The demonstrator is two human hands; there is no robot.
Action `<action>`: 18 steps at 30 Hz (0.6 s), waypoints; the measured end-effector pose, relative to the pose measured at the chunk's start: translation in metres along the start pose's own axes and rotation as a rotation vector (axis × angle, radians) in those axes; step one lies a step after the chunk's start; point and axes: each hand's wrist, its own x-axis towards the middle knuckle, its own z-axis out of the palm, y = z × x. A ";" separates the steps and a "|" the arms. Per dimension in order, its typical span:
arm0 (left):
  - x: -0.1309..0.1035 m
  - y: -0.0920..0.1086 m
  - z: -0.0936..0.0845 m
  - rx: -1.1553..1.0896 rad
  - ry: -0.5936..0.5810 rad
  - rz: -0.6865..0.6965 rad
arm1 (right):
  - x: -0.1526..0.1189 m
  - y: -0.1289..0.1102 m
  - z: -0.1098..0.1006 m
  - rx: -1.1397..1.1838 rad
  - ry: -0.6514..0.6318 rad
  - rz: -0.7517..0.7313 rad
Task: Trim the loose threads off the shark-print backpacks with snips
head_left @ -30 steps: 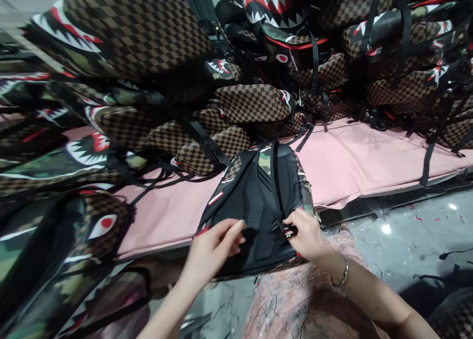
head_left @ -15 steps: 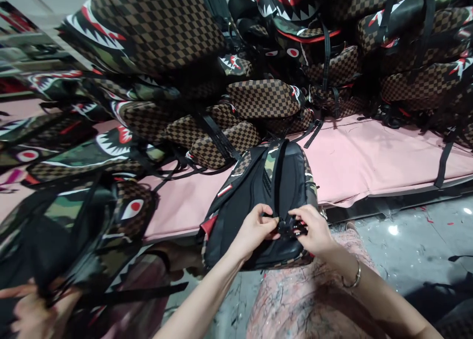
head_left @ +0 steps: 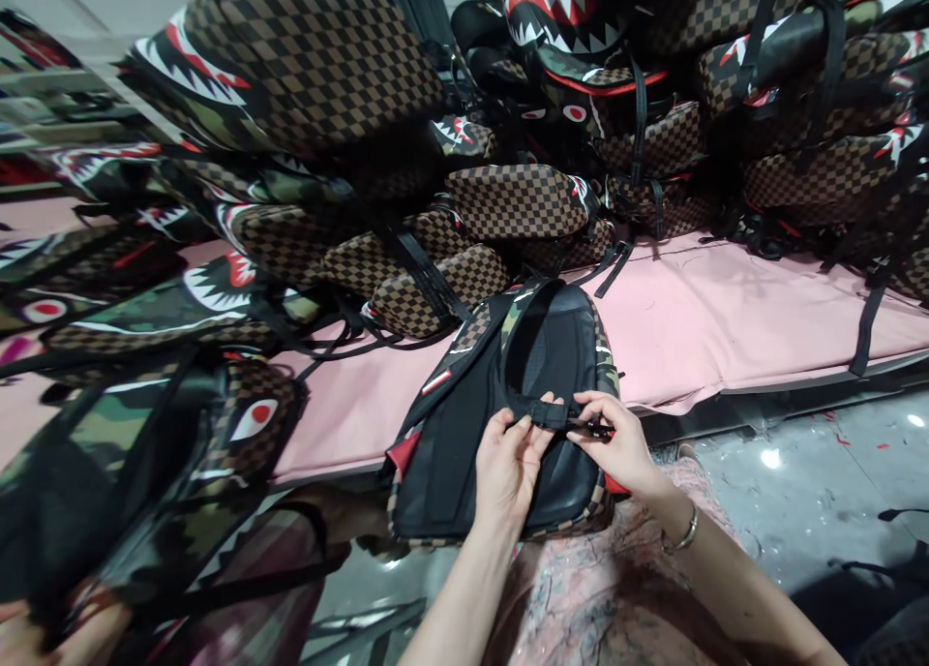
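A backpack [head_left: 464, 453] with black padded back panel, brown check and camouflage trim lies back side up on the pink-covered table's front edge, its lower end over my lap. My left hand [head_left: 512, 453] is closed on the lower end of its shoulder strap [head_left: 517, 342], where a black webbing piece with a buckle [head_left: 550, 413] spans between my hands. My right hand [head_left: 616, 443], fingers pinched, grips a small dark object [head_left: 596, 428] with shiny spots at the webbing's right end; its kind is unclear. The strap arches up off the back panel.
Stacked check backpacks [head_left: 312, 61] with shark-mouth prints fill the table's back. Loose straps [head_left: 867, 327] hang over the pink table cover [head_left: 784, 308]. At left, a co-worker's hands [head_left: 87, 622], blurred, work on another backpack [head_left: 247, 424]. Scraps lie on the grey floor [head_left: 805, 472].
My left hand has turned palm up and pulled the strap end up and left, so the strap now bows wider. My right hand has shifted slightly up. The co-worker's hands moved down and left.
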 end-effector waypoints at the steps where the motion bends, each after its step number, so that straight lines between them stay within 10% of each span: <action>1: 0.000 0.000 -0.001 0.025 -0.017 0.013 | 0.003 -0.002 -0.002 0.074 -0.079 0.028; 13: -0.001 0.000 -0.020 0.985 0.084 0.456 | 0.016 0.004 0.011 0.272 -0.055 0.269; 18: -0.005 0.007 -0.020 1.016 -0.106 0.349 | 0.013 0.002 0.011 0.219 -0.053 0.239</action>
